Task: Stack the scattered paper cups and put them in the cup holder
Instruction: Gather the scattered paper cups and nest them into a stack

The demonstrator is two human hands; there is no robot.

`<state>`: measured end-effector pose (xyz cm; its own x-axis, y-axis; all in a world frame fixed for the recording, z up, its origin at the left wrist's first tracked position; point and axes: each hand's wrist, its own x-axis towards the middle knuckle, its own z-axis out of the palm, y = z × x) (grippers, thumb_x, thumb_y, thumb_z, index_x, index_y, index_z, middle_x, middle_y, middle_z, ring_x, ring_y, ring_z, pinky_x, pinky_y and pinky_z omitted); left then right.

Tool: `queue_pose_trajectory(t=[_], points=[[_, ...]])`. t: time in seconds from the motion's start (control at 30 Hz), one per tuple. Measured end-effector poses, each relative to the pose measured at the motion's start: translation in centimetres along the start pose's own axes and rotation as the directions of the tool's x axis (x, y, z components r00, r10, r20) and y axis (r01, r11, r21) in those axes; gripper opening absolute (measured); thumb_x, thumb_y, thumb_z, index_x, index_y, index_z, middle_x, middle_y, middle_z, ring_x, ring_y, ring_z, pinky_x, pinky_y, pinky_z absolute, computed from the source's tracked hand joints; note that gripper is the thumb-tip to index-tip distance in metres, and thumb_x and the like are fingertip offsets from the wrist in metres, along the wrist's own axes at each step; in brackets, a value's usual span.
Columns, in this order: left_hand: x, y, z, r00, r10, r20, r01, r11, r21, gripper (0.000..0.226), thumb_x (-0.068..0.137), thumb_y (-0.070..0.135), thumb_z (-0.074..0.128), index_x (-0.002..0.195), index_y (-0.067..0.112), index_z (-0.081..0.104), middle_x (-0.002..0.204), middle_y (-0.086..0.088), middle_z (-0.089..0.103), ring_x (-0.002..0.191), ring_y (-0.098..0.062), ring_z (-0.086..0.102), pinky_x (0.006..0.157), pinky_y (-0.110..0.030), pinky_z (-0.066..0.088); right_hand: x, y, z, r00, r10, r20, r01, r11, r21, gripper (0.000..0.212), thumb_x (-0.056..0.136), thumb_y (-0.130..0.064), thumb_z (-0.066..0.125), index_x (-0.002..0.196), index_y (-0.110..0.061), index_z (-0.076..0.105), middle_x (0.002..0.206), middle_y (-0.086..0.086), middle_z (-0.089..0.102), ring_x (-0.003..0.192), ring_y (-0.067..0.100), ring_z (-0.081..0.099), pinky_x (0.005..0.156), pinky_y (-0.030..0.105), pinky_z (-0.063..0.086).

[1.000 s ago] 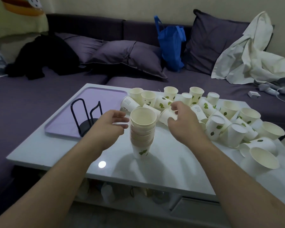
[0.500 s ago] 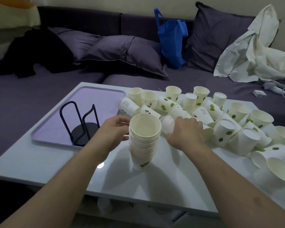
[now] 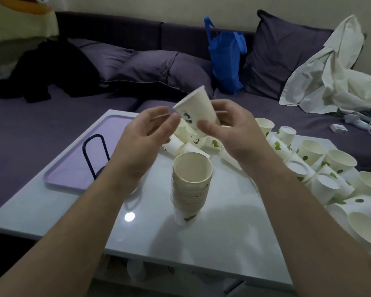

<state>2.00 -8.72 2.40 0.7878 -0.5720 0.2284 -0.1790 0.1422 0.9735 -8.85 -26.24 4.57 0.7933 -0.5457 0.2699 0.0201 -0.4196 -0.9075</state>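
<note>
A stack of nested paper cups (image 3: 191,185) stands upright in the middle of the white table (image 3: 223,228). Above it my right hand (image 3: 234,133) holds a single paper cup (image 3: 195,108), tilted with its mouth up and to the left. My left hand (image 3: 146,138) hovers just left of that cup with fingers spread, its fingertips close to the cup's rim; whether they touch is unclear. Many loose cups (image 3: 313,159) lie scattered over the table's back and right side. The black wire cup holder (image 3: 94,153) stands on the lilac tray (image 3: 73,168), partly hidden by my left forearm.
A purple sofa (image 3: 51,125) runs behind and left of the table, with cushions (image 3: 163,67), a blue bag (image 3: 225,58), black clothing (image 3: 51,69) and a white cloth (image 3: 330,76) on it. Objects sit on a shelf under the table.
My right hand has picked one cup out of the pile and lifted it above the stack. My left hand has risen from beside the stack to meet it.
</note>
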Motion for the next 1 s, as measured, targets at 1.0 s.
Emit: queue_pose_trajectory(t=[1.0], points=[[-3.0,2.4,-0.4,0.970,0.073,0.234,-0.121,0.972,0.199,0.063,0.077,0.022,0.092,0.132,0.028,0.061,0.111,0.003,0.078,0.103,-0.018,0.077,0.090,-0.040,0.064,-0.8,10.8,2.3,0.939,0.336,-0.066,-0.341,0.902,-0.266,0.052,0.083,-0.029,0.085,0.130,-0.029,0.063,0.118,-0.010,0.070,0.103,0.016,0.069,0.090,0.039,0.058]])
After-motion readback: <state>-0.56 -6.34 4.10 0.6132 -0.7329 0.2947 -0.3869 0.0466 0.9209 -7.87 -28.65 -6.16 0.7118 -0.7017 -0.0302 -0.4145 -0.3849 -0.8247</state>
